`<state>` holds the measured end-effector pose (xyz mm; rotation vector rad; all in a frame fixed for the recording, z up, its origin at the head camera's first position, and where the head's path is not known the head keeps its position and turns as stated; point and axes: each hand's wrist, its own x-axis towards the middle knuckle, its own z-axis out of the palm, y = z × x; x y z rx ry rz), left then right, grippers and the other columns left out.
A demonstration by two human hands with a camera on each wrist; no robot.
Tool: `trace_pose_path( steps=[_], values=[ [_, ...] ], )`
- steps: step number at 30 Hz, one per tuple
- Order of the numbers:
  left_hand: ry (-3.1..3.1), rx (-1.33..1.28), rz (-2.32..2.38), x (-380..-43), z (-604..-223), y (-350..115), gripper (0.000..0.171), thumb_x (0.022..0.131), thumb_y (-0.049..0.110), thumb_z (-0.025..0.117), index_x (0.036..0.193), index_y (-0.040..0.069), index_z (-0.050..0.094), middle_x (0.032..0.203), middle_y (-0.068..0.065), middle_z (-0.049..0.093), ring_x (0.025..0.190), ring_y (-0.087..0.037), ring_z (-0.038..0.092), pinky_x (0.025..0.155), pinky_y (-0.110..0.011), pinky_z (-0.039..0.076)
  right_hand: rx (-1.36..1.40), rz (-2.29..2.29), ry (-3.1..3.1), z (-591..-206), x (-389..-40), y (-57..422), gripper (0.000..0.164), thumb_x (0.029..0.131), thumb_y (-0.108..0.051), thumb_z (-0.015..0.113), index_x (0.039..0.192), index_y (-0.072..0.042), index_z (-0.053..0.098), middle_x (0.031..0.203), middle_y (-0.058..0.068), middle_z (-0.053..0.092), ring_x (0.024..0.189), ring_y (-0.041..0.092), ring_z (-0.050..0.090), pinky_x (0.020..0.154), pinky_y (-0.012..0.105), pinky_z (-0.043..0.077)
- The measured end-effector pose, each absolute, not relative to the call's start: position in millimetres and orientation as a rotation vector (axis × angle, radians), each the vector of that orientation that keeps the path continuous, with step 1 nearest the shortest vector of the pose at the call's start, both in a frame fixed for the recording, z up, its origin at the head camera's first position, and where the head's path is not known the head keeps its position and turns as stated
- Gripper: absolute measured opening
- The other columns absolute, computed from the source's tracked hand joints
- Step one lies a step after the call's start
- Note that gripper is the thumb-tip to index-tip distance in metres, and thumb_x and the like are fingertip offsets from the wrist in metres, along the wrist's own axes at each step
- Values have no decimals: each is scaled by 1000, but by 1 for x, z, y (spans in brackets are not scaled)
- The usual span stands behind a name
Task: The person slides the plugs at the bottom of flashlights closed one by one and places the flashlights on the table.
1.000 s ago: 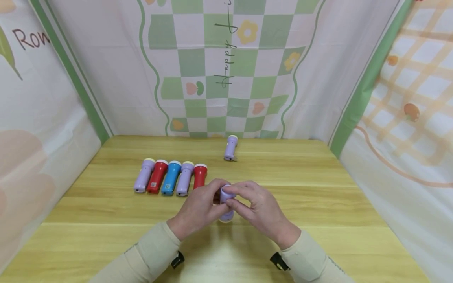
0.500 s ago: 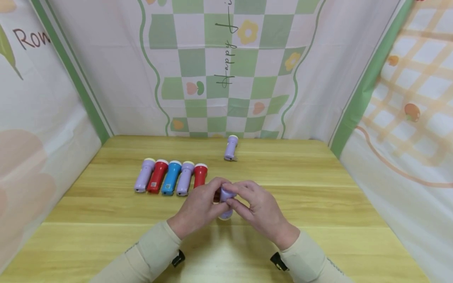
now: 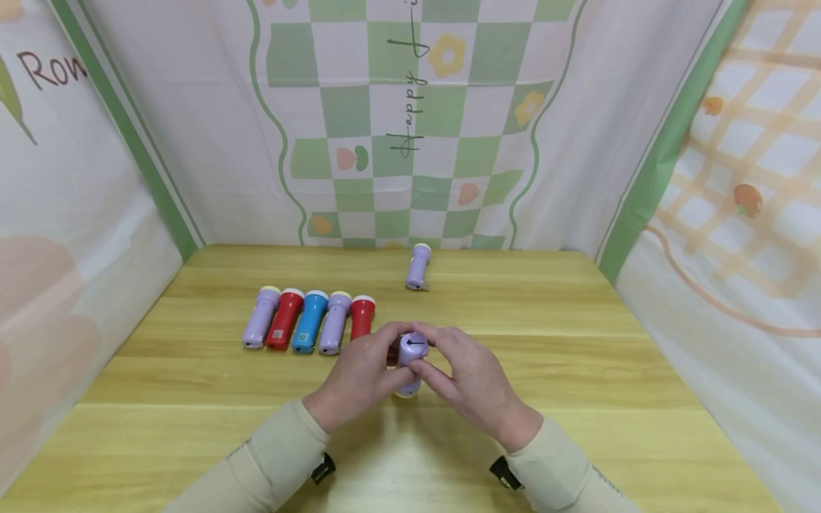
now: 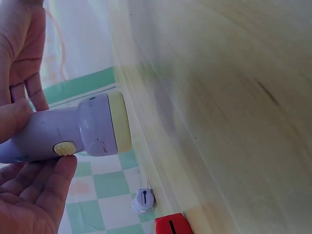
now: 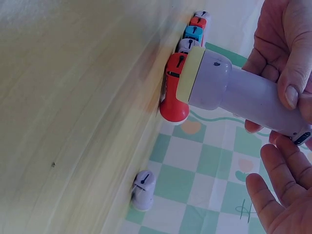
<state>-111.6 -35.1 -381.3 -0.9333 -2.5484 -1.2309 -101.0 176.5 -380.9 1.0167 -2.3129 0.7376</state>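
Observation:
A lilac flashlight [image 3: 410, 355] is held between both hands over the table, its cream lens rim pointing down and its tail up. My left hand [image 3: 362, 374] grips the barrel from the left, thumb along the side nearest me. Thumb and index finger of my right hand [image 3: 471, 370] touch the tail end from the right. The tail face shows a black slot. Seen from the left wrist, the flashlight [image 4: 68, 129] has a pale yellow switch [image 4: 64, 148]. In the right wrist view, several right-hand fingers [image 5: 282, 190] extend beside the tail.
To the left lies a row of flashlights: lilac [image 3: 261, 318], red [image 3: 286, 319], blue [image 3: 311, 323], another lilac [image 3: 336, 324], and a red one [image 3: 362, 317] partly behind my left hand. A further lilac flashlight [image 3: 418, 267] lies at the back of the wooden table [image 3: 577, 370]. Patterned cloth [image 3: 442, 114] hangs behind.
My right index finger has slid off the flashlight's tail face towards its far side, baring the slot. The flashlight stays in nearly the same place, and the others have not moved.

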Motion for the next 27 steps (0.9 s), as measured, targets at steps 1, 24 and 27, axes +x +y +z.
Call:
trace_pose_path(
  steps=[1, 24, 27],
  values=[
    [-2549, -931, -1223, -112, -381, -35, 52, 93, 18, 81, 137, 3, 58, 118, -6, 74, 97, -11, 73, 85, -23, 61, 1014, 733, -2319, -381, -101, 176, 57, 97, -26, 76, 148, -9, 56, 127, 6, 72, 115, 19, 70, 92, 39, 61],
    [-2515, -895, -1044, -120, -383, -40, 42, 90, 29, 85, 126, 13, 70, 104, 5, 76, 74, -9, 61, 71, -23, 53, 937, 702, -2384, -382, -101, 179, 64, 96, -35, 76, 149, -6, 54, 130, 12, 70, 119, 25, 68, 96, 43, 60],
    [-2529, -886, -1139, -120, -382, -41, 41, 89, 23, 85, 125, 13, 68, 105, 5, 74, 74, -7, 62, 70, -21, 56, 924, 698, -2383, -383, -102, 180, 64, 96, -36, 76, 148, -6, 54, 129, 13, 71, 119, 26, 68, 96, 43, 60]
  ],
)
